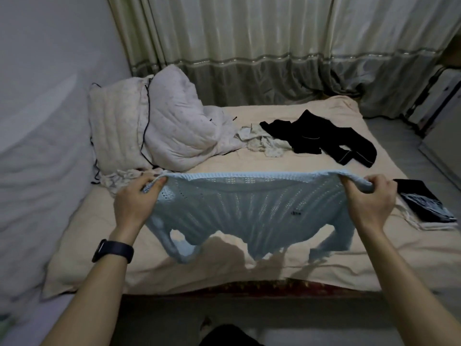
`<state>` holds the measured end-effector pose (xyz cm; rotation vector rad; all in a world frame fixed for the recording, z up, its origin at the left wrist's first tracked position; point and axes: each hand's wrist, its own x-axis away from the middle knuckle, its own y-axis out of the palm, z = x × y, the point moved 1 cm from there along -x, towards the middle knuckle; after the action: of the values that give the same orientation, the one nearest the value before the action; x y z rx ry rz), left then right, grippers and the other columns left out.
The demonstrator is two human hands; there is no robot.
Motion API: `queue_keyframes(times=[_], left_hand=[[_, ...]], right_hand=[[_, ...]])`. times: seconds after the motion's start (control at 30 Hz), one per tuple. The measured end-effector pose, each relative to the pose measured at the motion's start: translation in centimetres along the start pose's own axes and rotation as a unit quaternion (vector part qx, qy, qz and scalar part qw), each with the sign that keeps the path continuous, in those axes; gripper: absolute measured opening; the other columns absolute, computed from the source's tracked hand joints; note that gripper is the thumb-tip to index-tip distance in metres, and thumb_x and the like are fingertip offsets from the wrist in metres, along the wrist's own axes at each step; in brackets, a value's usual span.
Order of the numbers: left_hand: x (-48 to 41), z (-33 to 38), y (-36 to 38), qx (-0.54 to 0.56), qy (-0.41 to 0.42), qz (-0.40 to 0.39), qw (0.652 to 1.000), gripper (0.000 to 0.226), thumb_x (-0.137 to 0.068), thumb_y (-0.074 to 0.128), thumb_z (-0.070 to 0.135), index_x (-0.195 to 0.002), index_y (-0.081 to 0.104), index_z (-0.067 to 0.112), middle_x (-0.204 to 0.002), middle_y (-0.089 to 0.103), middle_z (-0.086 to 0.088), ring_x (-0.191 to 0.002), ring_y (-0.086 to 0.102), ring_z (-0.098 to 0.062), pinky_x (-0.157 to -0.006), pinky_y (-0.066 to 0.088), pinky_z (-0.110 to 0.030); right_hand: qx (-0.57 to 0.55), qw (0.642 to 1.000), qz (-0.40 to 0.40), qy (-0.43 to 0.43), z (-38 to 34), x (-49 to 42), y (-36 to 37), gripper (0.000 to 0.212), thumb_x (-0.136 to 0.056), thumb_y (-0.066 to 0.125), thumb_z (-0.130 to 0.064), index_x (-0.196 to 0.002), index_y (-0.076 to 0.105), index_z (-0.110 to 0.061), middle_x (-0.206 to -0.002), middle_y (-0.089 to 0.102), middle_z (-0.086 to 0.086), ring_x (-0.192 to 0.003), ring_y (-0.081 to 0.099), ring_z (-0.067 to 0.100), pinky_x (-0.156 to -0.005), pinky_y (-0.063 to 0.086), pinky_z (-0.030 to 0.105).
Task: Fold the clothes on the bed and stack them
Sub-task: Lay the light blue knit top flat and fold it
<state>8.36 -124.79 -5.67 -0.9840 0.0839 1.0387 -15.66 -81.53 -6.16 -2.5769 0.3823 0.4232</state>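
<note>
Forearms reach out from the bottom of my view, a dark watch [113,250] on the left one, and beyond them both hands are raised over the near part of the bed [374,265]. My left hand [136,199] and right hand [369,199] each grip one end of the top edge of the pale blue knit sweater [249,211], fingers [157,182] curled tight over the bunched ribbing, so neither hand is open at all. The sweater hangs between them, pulled straight across the top, its lower edge and sleeves dangling above the sheet and throwing a shadow on it. I judge it light and very soft: an open, holey knit that will stretch, sag, catch on a fingertip and hold no crease. I would therefore take it by the firmer ribbed edge, as now, and lay it flat before folding rather than fold it in the air. Farther out on the right lies a dark folded piece [421,203] on something white, which I take for the start of the stack. Past the middle of the bed a black garment [321,138] and a crumpled white patterned one [262,143] lie unfolded, touching each other. Pillows [154,128] lean at the far left, and a curtain [249,46] closes the back.
</note>
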Motion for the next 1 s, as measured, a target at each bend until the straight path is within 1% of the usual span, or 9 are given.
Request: queue_keyframes(times=[0.1,0.17,0.23,0.33,0.4,0.5,0.63,0.77,1.0], left_hand=[[1.5,0.2,-0.6,-0.029,-0.011,0.015,0.999,0.033,-0.087,0.063,0.063,-0.094,0.072,0.032,-0.083,0.073,0.004,-0.081,0.067,-0.023,-0.066,0.046,-0.033],[1.7,0.3,-0.5,-0.04,-0.006,0.024,0.999,0.039,-0.086,0.06,0.067,-0.091,0.073,0.03,-0.078,0.072,0.001,-0.078,0.067,-0.026,-0.064,0.046,-0.033],[1.7,0.6,-0.1,-0.046,-0.01,0.017,0.999,0.04,-0.085,0.059,0.068,-0.089,0.071,0.03,-0.072,0.069,0.003,-0.074,0.064,-0.025,-0.062,0.044,-0.033],[1.1,0.8,1.2,-0.057,-0.028,-0.015,0.998,0.045,-0.084,0.055,0.074,-0.09,0.065,0.031,-0.064,0.056,0.012,-0.068,0.054,-0.017,-0.061,0.039,-0.032],[0.2,0.4,2.8,-0.074,-0.036,-0.041,0.996,0.049,-0.084,0.052,0.077,-0.088,0.064,0.03,-0.066,0.055,0.013,-0.069,0.051,-0.016,-0.061,0.04,-0.033],[-1.0,-0.6,5.7,-0.094,-0.041,-0.09,0.991,0.051,-0.085,0.051,0.078,-0.083,0.063,0.029,-0.069,0.06,0.011,-0.07,0.052,-0.015,-0.057,0.038,-0.031],[-3.3,-2.8,11.0,-0.108,-0.049,-0.152,0.981,0.049,-0.087,0.05,0.076,-0.077,0.063,0.03,-0.067,0.057,0.012,-0.068,0.053,-0.015,-0.052,0.033,-0.029],[-7.2,-6.1,18.7,-0.108,-0.08,-0.219,0.966,0.044,-0.09,0.051,0.073,-0.073,0.058,0.033,-0.072,0.062,0.008,-0.072,0.058,-0.019,-0.057,0.038,-0.032],[-15.6,-11.9,36.8,-0.09,-0.143,-0.286,0.943,0.043,-0.096,0.053,0.06,-0.083,0.064,0.021,-0.08,0.067,-0.006,-0.08,0.062,-0.029,-0.065,0.047,-0.036]], right_hand=[[-0.014,0.999,0.014,-0.029,0.9,0.6,-0.8,0.041,-0.076,0.074,-0.042,-0.089,0.057,-0.008,-0.103,0.05,0.021,-0.079,0.033,0.003,-0.076,0.029,0.02],[-0.024,0.999,0.014,-0.033,1.3,0.6,-1.2,0.044,-0.075,0.073,-0.044,-0.089,0.057,-0.006,-0.101,0.048,0.016,-0.078,0.033,0.002,-0.075,0.029,0.018],[-0.023,0.999,0.011,-0.038,1.8,0.2,-1.1,0.046,-0.073,0.071,-0.047,-0.089,0.057,-0.006,-0.1,0.045,0.012,-0.078,0.033,0.001,-0.075,0.028,0.016],[-0.008,0.999,-0.007,-0.041,2.9,-0.6,-0.2,0.045,-0.073,0.073,-0.043,-0.091,0.058,-0.005,-0.104,0.049,0.019,-0.08,0.033,0.001,-0.077,0.028,0.014],[0.016,0.999,-0.03,-0.038,4.0,-1.7,0.9,0.043,-0.075,0.075,-0.044,-0.091,0.057,-0.009,-0.105,0.048,0.015,-0.082,0.035,0.003,-0.079,0.03,0.015],[0.067,0.995,-0.072,-0.027,6.0,-3.5,3.3,0.041,-0.078,0.081,-0.044,-0.091,0.052,-0.017,-0.105,0.042,0.004,-0.087,0.042,0.012,-0.083,0.038,0.027],[0.129,0.983,-0.128,-0.009,9.0,-6.2,8.6,0.044,-0.077,0.079,-0.052,-0.089,0.054,-0.018,-0.101,0.04,-0.002,-0.088,0.045,0.014,-0.08,0.041,0.031],[0.177,0.967,-0.179,0.025,11.9,-9.5,16.2,0.047,-0.078,0.076,-0.057,-0.092,0.056,-0.017,-0.101,0.039,-0.002,-0.091,0.051,0.022,-0.081,0.046,0.035],[0.244,0.939,-0.228,0.08,18.1,-16.8,33.4,0.06,-0.083,0.07,-0.06,-0.111,0.061,-0.007,-0.11,0.042,0.005,-0.109,0.053,0.033,-0.094,0.045,0.04]])
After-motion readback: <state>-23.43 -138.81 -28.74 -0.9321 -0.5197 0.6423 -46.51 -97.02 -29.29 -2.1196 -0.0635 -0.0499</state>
